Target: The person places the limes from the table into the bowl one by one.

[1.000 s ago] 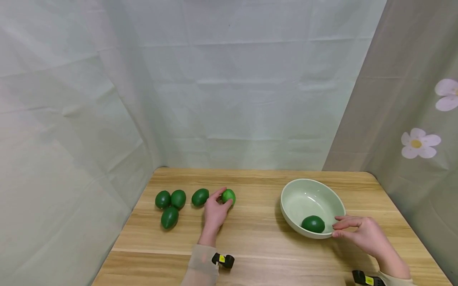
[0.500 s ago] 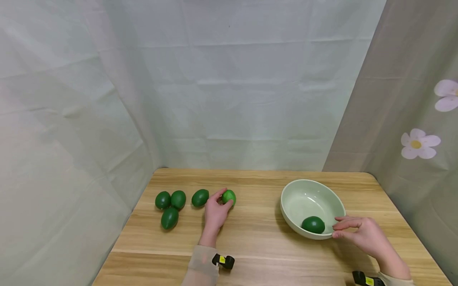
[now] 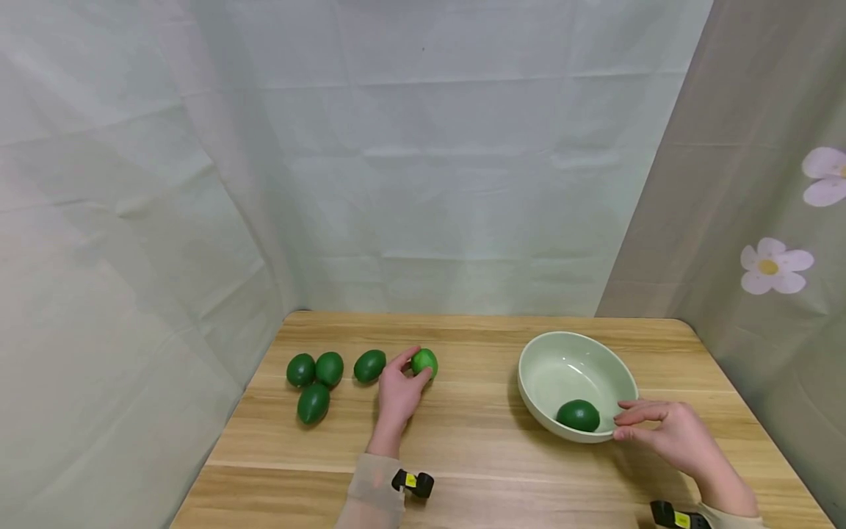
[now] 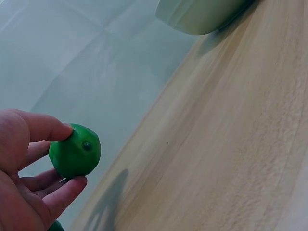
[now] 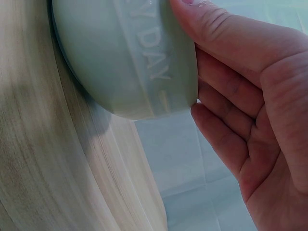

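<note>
In the head view my left hand pinches a bright green lime between thumb and fingers, left of the table's middle. The left wrist view shows the lime with a small nub facing the camera. My right hand holds the rim of a pale green bowl at its near right side. In the right wrist view the thumb lies against the outer wall of the bowl, with the other fingers at the rim's edge. One dark green oval fruit lies inside the bowl.
Just left of my left hand lies another dark green fruit. Farther left sits a cluster of three, one of them the nearer fruit. Pale cloth hangs behind the wooden table and at its sides.
The lime in my left hand has shifted very slightly to the right. My right hand, the bowl and the other fruits stay where they were.
</note>
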The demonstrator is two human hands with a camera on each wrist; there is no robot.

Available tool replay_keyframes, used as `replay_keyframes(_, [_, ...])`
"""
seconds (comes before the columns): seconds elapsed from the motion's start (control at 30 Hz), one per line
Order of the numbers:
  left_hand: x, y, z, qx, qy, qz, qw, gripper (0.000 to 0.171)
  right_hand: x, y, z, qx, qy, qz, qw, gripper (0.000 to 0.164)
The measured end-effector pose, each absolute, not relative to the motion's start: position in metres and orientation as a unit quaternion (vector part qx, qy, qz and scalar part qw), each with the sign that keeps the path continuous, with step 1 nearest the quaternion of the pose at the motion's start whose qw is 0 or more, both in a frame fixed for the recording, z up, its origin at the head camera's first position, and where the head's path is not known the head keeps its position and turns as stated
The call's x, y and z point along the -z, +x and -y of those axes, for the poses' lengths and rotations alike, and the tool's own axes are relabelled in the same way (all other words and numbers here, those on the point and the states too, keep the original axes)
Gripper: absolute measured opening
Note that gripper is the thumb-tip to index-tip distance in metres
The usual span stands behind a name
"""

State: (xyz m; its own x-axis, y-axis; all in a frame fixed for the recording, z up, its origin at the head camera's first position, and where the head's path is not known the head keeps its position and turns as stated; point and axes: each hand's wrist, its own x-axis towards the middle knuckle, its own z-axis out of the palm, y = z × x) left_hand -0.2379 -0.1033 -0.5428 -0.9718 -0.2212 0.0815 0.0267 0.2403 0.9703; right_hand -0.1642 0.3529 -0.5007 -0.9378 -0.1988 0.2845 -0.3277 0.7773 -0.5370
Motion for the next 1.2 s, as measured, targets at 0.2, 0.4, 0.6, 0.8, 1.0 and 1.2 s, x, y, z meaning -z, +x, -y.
replay_keyframes(0.2, [0.543,-0.239,0.102,0.618,0.053,0.778,0.100,0.050,0.500,-0.164,-0.352,-0.306,0.139,0.936,0.103,0.018])
replay_keyframes(0.4, [0.543,-0.239,0.100,0.621,0.052,0.776,0.100,0.050,0.500,-0.165,-0.352,-0.305,0.136,0.938,0.099,0.017])
replay_keyframes(0.6, [0.538,-0.238,0.098,0.623,0.045,0.774,0.101,0.051,0.501,-0.164,-0.353,-0.302,0.140,0.937,0.104,0.017])
replay_keyframes(0.8, [0.535,-0.238,0.094,0.630,0.038,0.770,0.099,0.050,0.502,-0.163,-0.354,-0.303,0.142,0.936,0.110,0.018])
replay_keyframes(1.0, [0.529,-0.236,0.088,0.639,0.025,0.763,0.098,0.051,0.501,-0.163,-0.353,-0.307,0.137,0.936,0.108,0.018])
replay_keyframes(1.2, [0.524,-0.232,0.079,0.642,0.016,0.762,0.089,0.051,0.502,-0.163,-0.353,-0.312,0.137,0.935,0.101,0.018])
